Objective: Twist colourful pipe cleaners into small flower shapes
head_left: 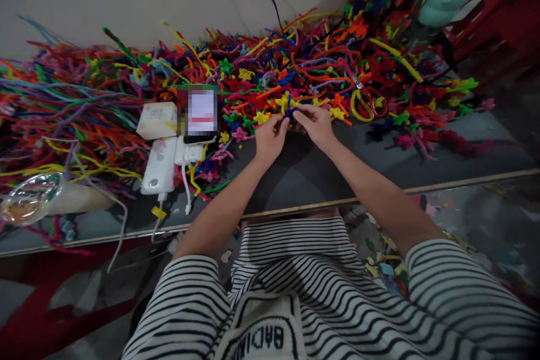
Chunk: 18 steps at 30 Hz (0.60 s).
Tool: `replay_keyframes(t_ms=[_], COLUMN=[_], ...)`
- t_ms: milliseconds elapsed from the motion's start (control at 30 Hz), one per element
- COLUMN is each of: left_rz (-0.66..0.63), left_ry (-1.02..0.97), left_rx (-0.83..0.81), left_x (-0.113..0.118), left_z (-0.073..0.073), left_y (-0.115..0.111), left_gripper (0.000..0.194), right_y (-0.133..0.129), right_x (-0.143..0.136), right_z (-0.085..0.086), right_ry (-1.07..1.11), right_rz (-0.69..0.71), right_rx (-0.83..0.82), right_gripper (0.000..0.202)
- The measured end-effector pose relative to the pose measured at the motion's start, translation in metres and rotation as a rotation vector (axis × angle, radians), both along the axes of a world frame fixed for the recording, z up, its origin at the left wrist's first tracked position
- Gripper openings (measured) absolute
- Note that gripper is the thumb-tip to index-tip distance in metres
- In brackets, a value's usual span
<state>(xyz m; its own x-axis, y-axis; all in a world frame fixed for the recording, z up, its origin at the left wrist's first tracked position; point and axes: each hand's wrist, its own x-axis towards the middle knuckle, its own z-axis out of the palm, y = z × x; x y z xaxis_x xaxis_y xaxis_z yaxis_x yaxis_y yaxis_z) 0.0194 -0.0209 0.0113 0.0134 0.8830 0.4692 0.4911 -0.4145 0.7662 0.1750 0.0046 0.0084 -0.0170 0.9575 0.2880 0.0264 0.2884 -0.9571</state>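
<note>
Both hands meet over the table's near side around a small dark blue pipe cleaner (290,112), which looks bent into a flower-like shape. My left hand (271,134) pinches it from the left. From the right, the fingertips of my right hand (315,125) close on its other side. Just behind the fingers lie finished-looking yellow pipe cleaner flowers (285,100), and an orange flower (337,102) rests right of them. Yellow-handled scissors (361,106) lie further right, blades pointing away. The exact bends between my fingertips are too small to make out.
A long heap of colourful pipe cleaners (105,84) runs along the wall. Left of my hands are a phone (201,112), a small box (157,120), a white power bank (159,166) with cables, and a lying plastic cup (59,197). Paper scraps (386,267) litter the floor.
</note>
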Motion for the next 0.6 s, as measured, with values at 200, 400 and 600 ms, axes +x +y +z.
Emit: replay_keyframes(t_ms=[200, 400, 600], left_rz=[0.006, 0.003, 0.018], left_ry=[-0.007, -0.007, 0.004], left_rx=[-0.019, 0.001, -0.012], left_x=[0.0005, -0.0001, 0.0000], left_z=[-0.0008, 0.0011, 0.0008], left_y=[0.0003, -0.0004, -0.0017], left_gripper=[0.036, 0.034, 0.033], right_y=[0.0004, -0.0033, -0.0049], right_x=[0.0038, 0.0036, 0.0006], right_z=[-0.0001, 0.0059, 0.0083], right_ry=[-0.027, -0.056, -0.081], right_rz=[0.034, 0.063, 0.038], right_rx=[-0.037, -0.029, -0.020], right_gripper=[0.065, 0.060, 0.050])
